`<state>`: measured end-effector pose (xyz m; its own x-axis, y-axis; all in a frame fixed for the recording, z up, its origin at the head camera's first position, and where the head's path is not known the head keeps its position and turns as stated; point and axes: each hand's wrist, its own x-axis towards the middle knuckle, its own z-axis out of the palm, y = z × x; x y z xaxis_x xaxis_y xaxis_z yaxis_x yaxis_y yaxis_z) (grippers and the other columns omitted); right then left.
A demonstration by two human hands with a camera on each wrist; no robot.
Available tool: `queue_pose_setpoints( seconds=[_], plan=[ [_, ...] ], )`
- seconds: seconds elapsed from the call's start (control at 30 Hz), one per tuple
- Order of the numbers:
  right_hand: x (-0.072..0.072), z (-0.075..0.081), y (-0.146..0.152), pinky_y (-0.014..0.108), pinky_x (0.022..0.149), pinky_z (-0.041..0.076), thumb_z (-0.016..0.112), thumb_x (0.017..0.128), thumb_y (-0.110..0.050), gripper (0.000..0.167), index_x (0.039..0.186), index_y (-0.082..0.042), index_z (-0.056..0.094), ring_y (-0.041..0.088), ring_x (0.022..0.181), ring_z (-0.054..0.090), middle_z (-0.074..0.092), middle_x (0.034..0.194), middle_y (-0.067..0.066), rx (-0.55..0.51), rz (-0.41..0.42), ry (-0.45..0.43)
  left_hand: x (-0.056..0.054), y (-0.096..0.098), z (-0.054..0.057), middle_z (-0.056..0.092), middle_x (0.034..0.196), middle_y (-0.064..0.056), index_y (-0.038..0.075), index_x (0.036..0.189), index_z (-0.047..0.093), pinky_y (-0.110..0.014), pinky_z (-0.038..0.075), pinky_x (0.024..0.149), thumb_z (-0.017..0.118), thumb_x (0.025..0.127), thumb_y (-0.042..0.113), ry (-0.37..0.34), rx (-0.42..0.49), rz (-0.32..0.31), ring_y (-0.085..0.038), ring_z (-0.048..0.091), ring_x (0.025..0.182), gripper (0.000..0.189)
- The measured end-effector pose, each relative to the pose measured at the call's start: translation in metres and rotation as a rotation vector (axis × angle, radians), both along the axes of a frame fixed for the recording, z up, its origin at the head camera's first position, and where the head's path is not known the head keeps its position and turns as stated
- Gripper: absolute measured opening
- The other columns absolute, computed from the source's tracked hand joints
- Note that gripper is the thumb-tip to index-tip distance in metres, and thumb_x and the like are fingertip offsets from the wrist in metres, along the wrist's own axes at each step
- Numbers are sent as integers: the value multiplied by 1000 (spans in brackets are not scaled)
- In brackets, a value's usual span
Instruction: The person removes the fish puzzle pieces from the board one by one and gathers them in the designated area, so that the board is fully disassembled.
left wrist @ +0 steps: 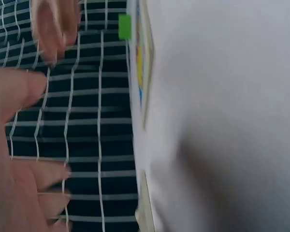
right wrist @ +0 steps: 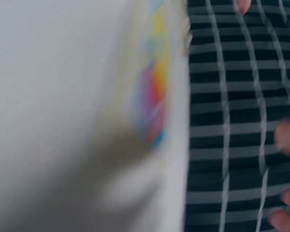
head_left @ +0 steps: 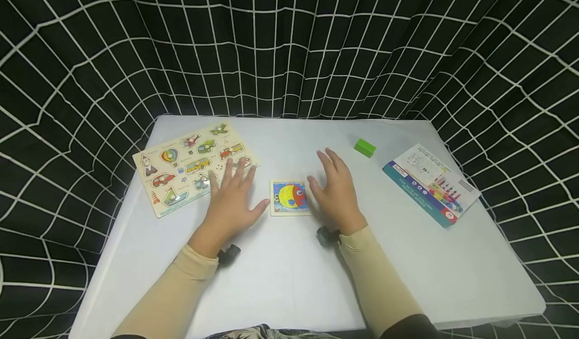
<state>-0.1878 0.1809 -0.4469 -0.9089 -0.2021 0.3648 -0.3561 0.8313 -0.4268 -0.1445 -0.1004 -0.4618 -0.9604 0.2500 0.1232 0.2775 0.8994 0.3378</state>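
A small square fish puzzle [head_left: 291, 197], yellow and red on blue in a pale wooden frame, lies flat at the middle of the white table. To its left hovers my left hand [head_left: 231, 203], fingers spread and holding nothing, its thumb tip right at the frame's left edge in the head view. My right hand [head_left: 335, 194] is on the other side, fingers extended, also with nothing in it. In the left wrist view, the puzzle [left wrist: 147, 63] appears edge-on below both hands. Blur smears the puzzle [right wrist: 153, 104] in the right wrist view.
A larger wooden vehicle puzzle board [head_left: 181, 180] lies at the left, partly behind my left fingers. Toward the back right sits a green block [head_left: 365, 147]. A flat printed box [head_left: 429, 183] rests at the right. Dark grid-patterned curtains [head_left: 280, 47] surround the table [head_left: 280, 268].
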Motion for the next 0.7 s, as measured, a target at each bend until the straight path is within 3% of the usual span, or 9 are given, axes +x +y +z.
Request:
queue_pose_setpoints(
  seconds=[0.07, 0.17, 0.23, 0.3, 0.4, 0.47, 0.7],
  plan=[
    [-7, 12, -13, 55, 126, 45, 78, 99, -14, 63, 158, -6, 55, 37, 147, 56, 57, 160, 18, -27, 80, -64, 2, 6, 0, 29, 180, -11, 10, 169, 41, -70, 12, 136, 57, 104, 61, -26, 26, -104, -37, 19, 170, 84],
    [-20, 26, -36, 49, 114, 57, 73, 102, -7, 51, 152, -8, 62, 30, 128, 67, 68, 145, 12, 25, 195, -284, 4, 16, -2, 48, 170, -11, 5, 162, 52, -57, 39, 130, 61, 107, 49, -80, 62, -244, -35, 49, 156, 70],
    [-28, 28, -49, 46, 104, 62, 69, 103, -4, 46, 148, -8, 65, 29, 115, 71, 71, 138, 11, 74, 264, -443, 6, 20, -5, 55, 165, -11, 5, 158, 56, -52, 49, 123, 64, 108, 44, -111, 59, -290, -34, 58, 148, 64],
    [-35, 25, -60, 45, 105, 61, 67, 102, -1, 44, 146, -7, 67, 28, 114, 72, 74, 134, 11, 136, 321, -539, 7, 23, -8, 58, 163, -9, 6, 157, 59, -52, 51, 121, 66, 108, 42, -133, 38, -305, -34, 59, 147, 61],
    [-42, 19, -70, 45, 112, 58, 69, 100, 2, 44, 143, -6, 69, 29, 121, 72, 75, 132, 12, 211, 366, -585, 9, 24, -10, 61, 160, -7, 9, 155, 62, -52, 51, 121, 68, 108, 43, -137, -5, -314, -32, 57, 148, 59],
    [-44, 16, -75, 46, 118, 54, 72, 98, 2, 44, 141, -6, 70, 28, 128, 69, 76, 131, 13, 254, 375, -570, 10, 25, -11, 63, 158, -5, 10, 153, 64, -53, 52, 120, 68, 107, 43, -126, -18, -318, -32, 57, 147, 57],
    [-44, 15, -85, 46, 116, 56, 80, 95, -2, 45, 139, -7, 70, 28, 126, 70, 77, 125, 10, 309, 345, -580, 13, 25, -11, 63, 159, -4, 11, 151, 66, -55, 52, 119, 67, 107, 45, -113, -43, -306, -33, 56, 149, 55]
  ],
)
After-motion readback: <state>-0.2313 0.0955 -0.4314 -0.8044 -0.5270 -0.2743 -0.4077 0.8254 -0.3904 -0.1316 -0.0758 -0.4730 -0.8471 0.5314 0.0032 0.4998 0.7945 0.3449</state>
